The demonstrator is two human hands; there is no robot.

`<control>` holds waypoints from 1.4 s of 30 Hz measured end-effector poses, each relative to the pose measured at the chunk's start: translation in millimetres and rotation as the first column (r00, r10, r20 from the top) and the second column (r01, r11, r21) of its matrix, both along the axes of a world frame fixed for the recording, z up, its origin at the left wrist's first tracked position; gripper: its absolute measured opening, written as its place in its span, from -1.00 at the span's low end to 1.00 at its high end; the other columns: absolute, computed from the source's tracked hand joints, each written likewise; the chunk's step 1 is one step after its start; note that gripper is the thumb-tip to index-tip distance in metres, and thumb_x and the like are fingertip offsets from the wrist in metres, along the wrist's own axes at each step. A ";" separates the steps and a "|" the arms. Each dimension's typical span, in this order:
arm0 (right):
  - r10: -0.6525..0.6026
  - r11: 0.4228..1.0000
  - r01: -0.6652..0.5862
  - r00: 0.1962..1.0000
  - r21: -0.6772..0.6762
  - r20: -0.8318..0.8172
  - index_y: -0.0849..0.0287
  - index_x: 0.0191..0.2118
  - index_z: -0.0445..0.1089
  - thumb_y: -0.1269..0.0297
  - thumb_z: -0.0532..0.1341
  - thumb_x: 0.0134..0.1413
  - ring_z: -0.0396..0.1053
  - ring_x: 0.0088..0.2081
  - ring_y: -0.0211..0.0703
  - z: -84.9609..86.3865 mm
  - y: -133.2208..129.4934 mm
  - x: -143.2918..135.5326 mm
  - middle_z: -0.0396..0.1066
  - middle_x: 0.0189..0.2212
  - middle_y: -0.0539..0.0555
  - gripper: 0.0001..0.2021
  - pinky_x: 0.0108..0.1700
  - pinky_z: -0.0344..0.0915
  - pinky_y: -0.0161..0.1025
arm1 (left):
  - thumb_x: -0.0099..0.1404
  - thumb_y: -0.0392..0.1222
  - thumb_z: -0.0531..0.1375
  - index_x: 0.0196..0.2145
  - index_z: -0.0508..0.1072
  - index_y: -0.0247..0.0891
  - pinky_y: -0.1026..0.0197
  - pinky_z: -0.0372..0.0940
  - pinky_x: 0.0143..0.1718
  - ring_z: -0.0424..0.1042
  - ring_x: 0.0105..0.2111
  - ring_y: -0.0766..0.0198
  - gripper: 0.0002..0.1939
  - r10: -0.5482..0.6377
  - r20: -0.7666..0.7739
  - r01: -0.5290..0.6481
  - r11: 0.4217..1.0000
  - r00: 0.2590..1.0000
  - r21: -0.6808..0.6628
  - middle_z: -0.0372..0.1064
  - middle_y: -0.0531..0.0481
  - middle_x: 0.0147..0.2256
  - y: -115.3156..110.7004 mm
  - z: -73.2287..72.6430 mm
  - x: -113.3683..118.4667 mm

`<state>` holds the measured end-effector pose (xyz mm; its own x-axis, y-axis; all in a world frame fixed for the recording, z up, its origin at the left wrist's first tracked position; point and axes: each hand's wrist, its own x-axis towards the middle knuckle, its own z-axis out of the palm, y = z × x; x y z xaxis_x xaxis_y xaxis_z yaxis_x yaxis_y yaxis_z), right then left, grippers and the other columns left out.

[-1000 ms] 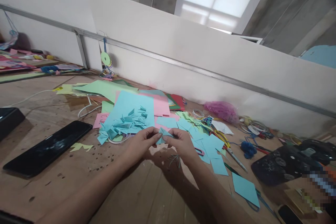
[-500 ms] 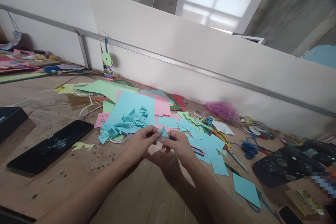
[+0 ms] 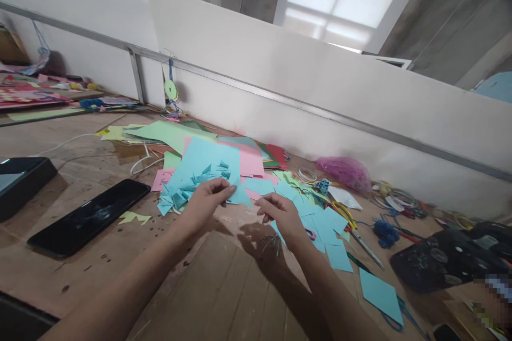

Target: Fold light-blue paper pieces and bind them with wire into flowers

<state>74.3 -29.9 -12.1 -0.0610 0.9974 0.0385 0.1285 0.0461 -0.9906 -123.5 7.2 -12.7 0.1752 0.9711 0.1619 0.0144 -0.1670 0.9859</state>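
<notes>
My left hand (image 3: pixel 208 200) is closed in a pinch, and a light blue piece of paper (image 3: pixel 241 195) extends from its fingertips to the right. To its right, my right hand (image 3: pixel 280 214) hovers with loosely curled fingers, a little apart, and I see nothing in them. Behind my left hand, several small folded blue paper pieces (image 3: pixel 184 191) lie heaped on a larger blue sheet (image 3: pixel 204 152). Cut blue paper squares (image 3: pixel 320 221) are scattered beyond and beside my right hand, partly hidden by it.
A black phone (image 3: pixel 90 218) lies on the left of the wooden table. Yellow-handled scissors (image 3: pixel 362 242), blue yarn (image 3: pixel 386 233) and a dark pouch-like object (image 3: pixel 436 258) are to the right. A pink plastic bag (image 3: pixel 346 171) rests against the white wall (image 3: pixel 260 101).
My hands have moved apart from around a small folded blue triangle. A flatter, larger blue piece now shows at my left fingers. The view has shifted slightly.
</notes>
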 end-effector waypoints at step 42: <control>0.013 0.920 -0.119 0.962 0.374 0.274 0.05 -0.38 0.58 0.53 0.23 -0.09 0.34 -0.34 -0.14 -2.3 -3.7 -5.1 0.38 -0.43 0.04 -0.75 -0.28 0.26 -0.21 | 0.07 -0.03 0.33 -0.41 0.45 -0.27 0.35 0.13 -0.53 0.30 -0.59 0.36 -0.74 -0.158 0.207 0.221 0.917 0.966 -0.332 0.37 0.10 -0.61 -20.0 -0.4 16.4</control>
<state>69.2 -33.7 -14.4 -0.1868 0.9014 0.3906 0.3628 0.4328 -0.8253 -107.0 -12.8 -13.1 0.3618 0.9221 -0.1374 -0.1582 0.2060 0.9657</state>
